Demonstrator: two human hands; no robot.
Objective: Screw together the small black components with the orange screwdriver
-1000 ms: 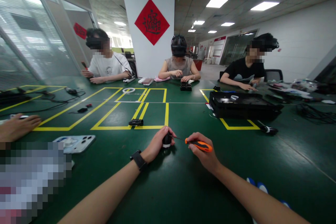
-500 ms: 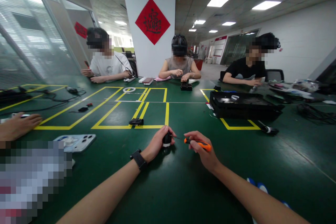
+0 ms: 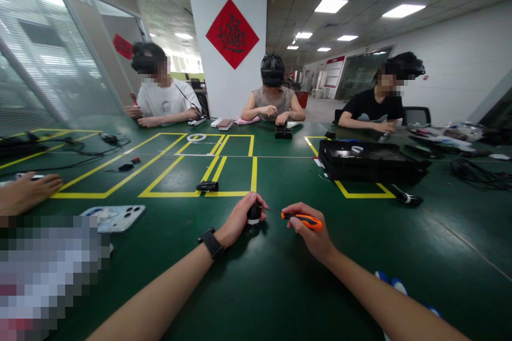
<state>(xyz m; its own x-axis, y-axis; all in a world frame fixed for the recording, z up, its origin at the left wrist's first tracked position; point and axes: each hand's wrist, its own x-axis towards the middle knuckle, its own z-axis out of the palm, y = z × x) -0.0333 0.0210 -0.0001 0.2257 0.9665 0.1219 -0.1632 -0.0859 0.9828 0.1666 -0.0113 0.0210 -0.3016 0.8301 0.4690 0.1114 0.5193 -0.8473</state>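
Observation:
My left hand is closed around a small black cylindrical part with a white band near its bottom, held upright just over the green table. In my right hand is a screwdriver with an orange and black handle, gripped between thumb and fingers. Its thin shaft points left, and the tip reaches the upper side of the black part. Whether the tip sits in a screw is too small to tell. A black band with a buckle is on my left wrist.
Beyond my left hand lies a black piece on yellow tape lines. A black tray stands at the right, with a black-and-white part before it. A phone and another person's hand are at the left. Three people sit opposite.
The fingers of my right hand have closed in more around the screwdriver handle. My left hand and the black part have stayed in place.

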